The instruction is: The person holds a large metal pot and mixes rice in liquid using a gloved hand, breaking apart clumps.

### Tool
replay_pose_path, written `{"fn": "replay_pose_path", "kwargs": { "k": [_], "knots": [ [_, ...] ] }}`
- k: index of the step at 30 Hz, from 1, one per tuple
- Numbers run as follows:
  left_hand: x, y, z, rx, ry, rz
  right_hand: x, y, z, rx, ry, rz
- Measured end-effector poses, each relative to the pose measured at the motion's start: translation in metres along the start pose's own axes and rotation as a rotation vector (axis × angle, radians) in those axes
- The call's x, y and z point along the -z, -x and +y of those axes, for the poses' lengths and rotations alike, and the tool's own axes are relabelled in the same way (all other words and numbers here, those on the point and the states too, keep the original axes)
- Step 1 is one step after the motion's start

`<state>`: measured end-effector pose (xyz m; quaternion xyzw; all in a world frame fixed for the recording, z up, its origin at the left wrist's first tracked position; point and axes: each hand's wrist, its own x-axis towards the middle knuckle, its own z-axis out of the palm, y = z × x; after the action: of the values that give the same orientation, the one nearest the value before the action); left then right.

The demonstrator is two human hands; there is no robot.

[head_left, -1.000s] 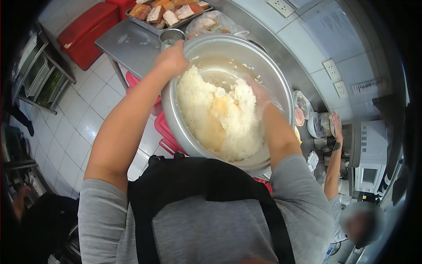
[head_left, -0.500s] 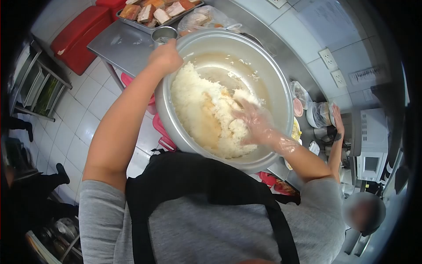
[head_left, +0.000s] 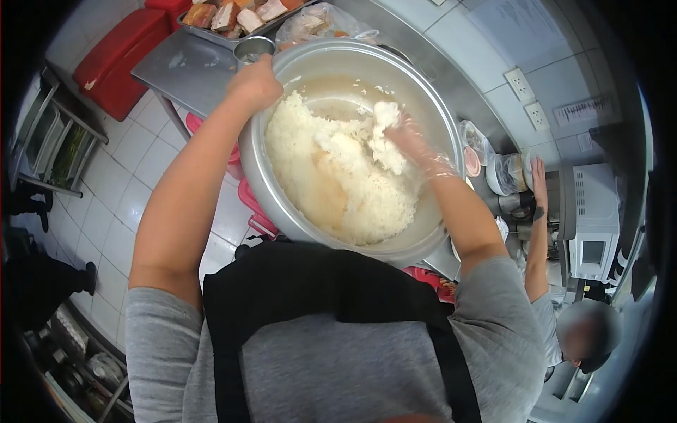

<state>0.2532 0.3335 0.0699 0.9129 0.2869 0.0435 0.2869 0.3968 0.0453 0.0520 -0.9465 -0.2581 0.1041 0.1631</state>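
Observation:
A large metal pot (head_left: 437, 106) holds a mound of white rice (head_left: 317, 162), brownish along its middle, with loose grains stuck on the wall. My right hand (head_left: 409, 137), in a clear plastic glove, is inside the pot at the right, its fingers curled against a lifted clump of rice. At the pot's upper left rim my left hand (head_left: 255, 86) is bare and closed on a small metal cup (head_left: 254, 49), apparently by its handle, which the fingers hide. I cannot tell whether this hand also grips the rim.
Behind the pot are a tray of meat chunks (head_left: 233, 17) and a plastic bag (head_left: 324, 25) on the metal table (head_left: 183, 70). Red bins (head_left: 127, 60) stand at the left. Another person's arm (head_left: 539, 233) reaches in at right, near a bag-lined container (head_left: 508, 174) and microwave (head_left: 592, 250).
My right hand has moved up and away from me, toward the pot's far right wall, with a clump of rice. The left hand keeps its place by the rim. The view has shifted slightly.

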Motion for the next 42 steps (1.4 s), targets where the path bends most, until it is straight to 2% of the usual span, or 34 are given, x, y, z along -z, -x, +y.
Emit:
{"fn": "replay_pose_path", "kwargs": {
  "k": [1, 4, 7, 13, 16, 19, 20, 24, 26, 29, 30, 31, 33, 34, 36, 38, 40, 41, 42],
  "knots": [
    [0.001, 0.0, 0.002, 0.015, -0.015, -0.007, 0.007, -0.001, -0.002, 0.079, 0.032, 0.107],
    [0.004, 0.003, 0.006, 0.026, -0.032, -0.029, 0.03, 0.009, -0.03, 0.162, 0.024, 0.137],
    [0.007, 0.007, 0.009, 0.025, -0.038, -0.013, 0.043, 0.018, -0.051, 0.096, -0.017, 0.113],
    [0.001, 0.001, 0.004, -0.008, -0.019, 0.028, 0.04, 0.008, -0.037, 0.168, -0.021, 0.183],
    [0.001, 0.0, 0.005, -0.017, -0.017, 0.048, 0.046, 0.013, -0.028, 0.291, 0.074, 0.247],
    [-0.003, 0.0, 0.0, -0.031, -0.033, 0.074, 0.061, 0.006, -0.023, 0.371, 0.125, 0.189],
    [-0.006, -0.003, -0.005, -0.067, -0.016, 0.093, 0.07, 0.013, -0.034, 0.33, 0.11, 0.212],
    [-0.007, -0.012, -0.011, -0.124, -0.004, 0.088, 0.066, 0.01, -0.038, 0.226, -0.046, 0.107],
    [-0.011, -0.011, -0.016, -0.126, -0.019, 0.094, 0.058, 0.023, -0.049, 0.232, -0.043, -0.149],
    [-0.008, -0.009, -0.015, -0.132, -0.019, 0.103, 0.058, 0.033, -0.044, 0.37, 0.016, -0.259],
    [-0.008, -0.01, -0.015, -0.145, -0.002, 0.105, 0.078, 0.037, -0.05, 0.292, 0.053, -0.325],
    [-0.009, -0.011, -0.013, -0.154, 0.015, 0.105, 0.083, 0.032, -0.044, 0.161, -0.123, -0.294],
    [-0.016, -0.018, -0.016, -0.188, 0.012, 0.095, 0.094, 0.012, -0.033, 0.186, -0.027, -0.148],
    [-0.016, -0.02, -0.026, -0.181, 0.005, 0.091, 0.1, 0.004, -0.025, 0.347, 0.24, -0.033],
    [-0.013, -0.012, -0.02, -0.162, 0.011, 0.125, 0.085, -0.018, 0.006, 0.618, 0.068, 0.178],
    [-0.005, -0.001, -0.007, -0.125, 0.008, 0.102, 0.088, -0.013, -0.011, 0.159, -0.094, -0.202],
    [-0.003, 0.003, -0.004, -0.082, 0.013, 0.086, 0.041, -0.072, 0.048, 0.012, -0.129, -0.308],
    [-0.002, 0.001, -0.002, -0.074, 0.019, 0.081, 0.032, -0.071, 0.055, 0.184, 0.064, -0.227],
    [-0.005, 0.0, -0.004, -0.082, 0.029, 0.079, 0.016, -0.063, 0.059, 0.202, 0.04, -0.169]
  ]
}}
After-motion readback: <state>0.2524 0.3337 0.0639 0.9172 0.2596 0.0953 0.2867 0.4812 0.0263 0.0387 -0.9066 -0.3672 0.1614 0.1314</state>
